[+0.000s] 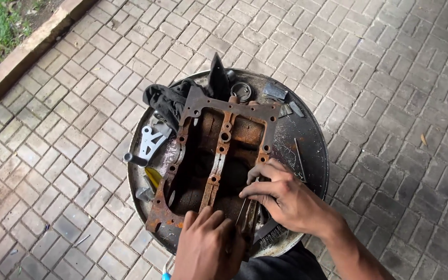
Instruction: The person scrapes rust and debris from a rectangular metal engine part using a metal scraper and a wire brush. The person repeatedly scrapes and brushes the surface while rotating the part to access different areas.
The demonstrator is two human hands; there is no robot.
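Observation:
A rusty rectangular metal engine casing (219, 155), with bolt holes along its rim and a centre web, lies in a round dark metal pan (307, 140). My left hand (208, 246) rests on the casing's near edge, fingers curled over it. My right hand (281, 197) presses on the near right corner, with thin wire-brush bristles (247, 210) showing under its fingers. A brush end (271, 236) sticks out below that hand.
The pan sits on grey brick paving. In the pan lie a black cloth (169, 101), a silver bracket (150, 140), a black-handled tool (135, 159), a metal ring (242, 92), and small metal scraps (276, 93). A concrete curb (22, 57) and grass are at the far left.

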